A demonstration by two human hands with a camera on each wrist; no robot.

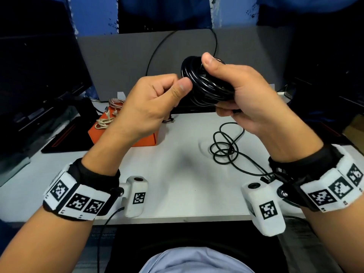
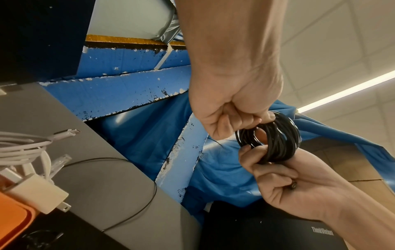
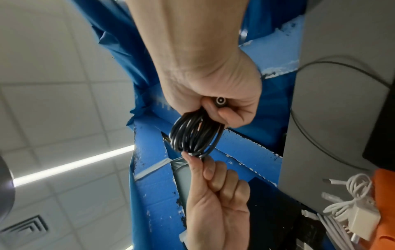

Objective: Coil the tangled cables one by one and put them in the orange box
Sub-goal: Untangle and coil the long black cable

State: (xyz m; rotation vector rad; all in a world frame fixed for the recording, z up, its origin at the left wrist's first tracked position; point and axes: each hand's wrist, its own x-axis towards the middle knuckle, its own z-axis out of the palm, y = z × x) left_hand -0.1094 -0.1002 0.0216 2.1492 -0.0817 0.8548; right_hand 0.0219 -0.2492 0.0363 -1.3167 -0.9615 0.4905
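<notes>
The right hand (image 1: 250, 95) grips the coiled black cable (image 1: 204, 81) in the air above the surface (image 1: 177, 174), while the left hand (image 1: 151, 103) pinches its outer loop. A loose black cable (image 1: 226, 146) lies tangled near the surface's right edge, and the orange box (image 1: 122, 133) with pale cables sits toward the back left.

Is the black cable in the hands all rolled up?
Rolled up: the black cable forms tight loops in the right hand.

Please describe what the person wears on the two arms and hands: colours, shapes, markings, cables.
Both hands, left hand and right hand, are bare, with no gloves or sleeves. Each wrist carries a black band covered with white panels printed with black square codes. A white boxy camera with its own code sticks out from each band. A thin black cable hangs from the left one.
</notes>
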